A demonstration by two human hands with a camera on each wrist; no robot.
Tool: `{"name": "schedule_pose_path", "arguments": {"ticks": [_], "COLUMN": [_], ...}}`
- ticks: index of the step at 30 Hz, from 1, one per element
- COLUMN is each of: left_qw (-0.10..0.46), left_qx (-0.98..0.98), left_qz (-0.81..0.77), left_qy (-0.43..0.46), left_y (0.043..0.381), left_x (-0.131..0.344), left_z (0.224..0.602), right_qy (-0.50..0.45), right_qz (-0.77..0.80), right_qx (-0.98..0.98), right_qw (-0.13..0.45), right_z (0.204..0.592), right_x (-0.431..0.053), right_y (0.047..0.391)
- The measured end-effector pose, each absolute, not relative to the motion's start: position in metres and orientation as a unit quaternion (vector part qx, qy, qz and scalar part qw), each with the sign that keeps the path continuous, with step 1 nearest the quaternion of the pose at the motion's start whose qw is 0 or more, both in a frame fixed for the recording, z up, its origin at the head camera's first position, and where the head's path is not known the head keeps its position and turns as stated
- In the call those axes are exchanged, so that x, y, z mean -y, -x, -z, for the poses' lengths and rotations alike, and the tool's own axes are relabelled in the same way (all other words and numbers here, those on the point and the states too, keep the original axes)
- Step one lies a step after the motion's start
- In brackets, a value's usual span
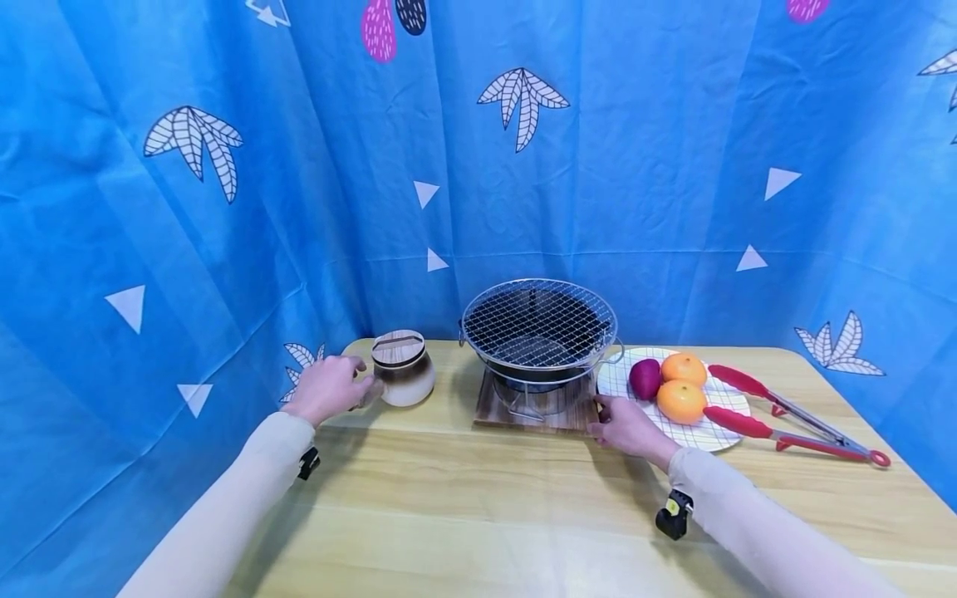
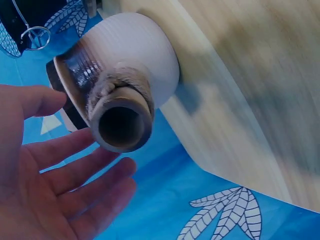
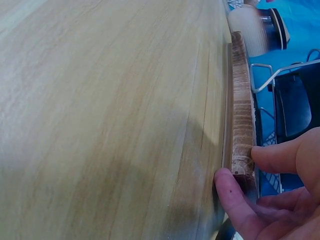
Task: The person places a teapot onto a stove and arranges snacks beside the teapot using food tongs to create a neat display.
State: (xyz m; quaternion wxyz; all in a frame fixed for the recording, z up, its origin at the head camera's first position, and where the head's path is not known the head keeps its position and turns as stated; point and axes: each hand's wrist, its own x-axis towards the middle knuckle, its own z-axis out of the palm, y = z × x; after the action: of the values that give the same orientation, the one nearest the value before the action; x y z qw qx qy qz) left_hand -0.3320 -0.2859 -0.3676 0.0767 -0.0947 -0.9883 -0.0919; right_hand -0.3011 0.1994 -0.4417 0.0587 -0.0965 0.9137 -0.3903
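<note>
- Two bare hands reach over a pale wooden table [image 1: 434, 515] in the head view, with a blue curtain [image 1: 486, 199] printed with leaves and triangles behind.
- Head view: the left hand [image 1: 336, 389] is just beside a brown-and-white pot [image 1: 407, 386] with a wooden lid [image 1: 399, 350] on it, at the table's far left.
- Head view: the right hand [image 1: 628, 423] is at the near right corner of a dark wooden board [image 1: 488, 407]; on the board stands a grill [image 1: 538, 324] with a round wire rack on top.
- Head view: right of the board, a checked plate [image 1: 616, 365] holds two oranges [image 1: 682, 402] and a purple round thing [image 1: 645, 379]; the red ends of the tongs [image 1: 736, 421] lie over its edge.
- Head view: the wrist device [image 1: 673, 515] on the right has a yellow patch, too small to read.
- Left wrist view: the left hand's fingers are spread, gripping nothing, near the pot's hollow handle [image 2: 135, 96], which has rope [image 2: 120, 77] round its base; whether they touch it, I cannot tell.
- Right wrist view: the right hand's thumb and index finger pinch the board's corner.
</note>
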Motion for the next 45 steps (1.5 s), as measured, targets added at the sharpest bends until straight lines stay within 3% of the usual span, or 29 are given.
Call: {"name": "schedule_pose_path", "arguments": {"ticks": [17,35,45], "left_qw": [-0.027,-0.192,-0.237], "left_qx": [0.984,0.881,0.823], "left_qz": [0.161,0.43,0.513], "left_qy": [0.07,0.051,0.059], "left_y": [0.343,0.353,0.356], "left_x": [0.3,0.315,0.32], "left_z": [0.38,0.388,0.393], "right_qy": [0.097,0.1,0.106], "right_qz": [0.379,0.371,0.377], "right_qx": [-0.919,-0.922,-0.919], "right_qw": [0.054,0.057,0.054], "right_z": [0.444,0.442,0.444], "right_x": [-0.199,-0.199,-0.2], "right_y": [0.303,0.303,0.303]}}
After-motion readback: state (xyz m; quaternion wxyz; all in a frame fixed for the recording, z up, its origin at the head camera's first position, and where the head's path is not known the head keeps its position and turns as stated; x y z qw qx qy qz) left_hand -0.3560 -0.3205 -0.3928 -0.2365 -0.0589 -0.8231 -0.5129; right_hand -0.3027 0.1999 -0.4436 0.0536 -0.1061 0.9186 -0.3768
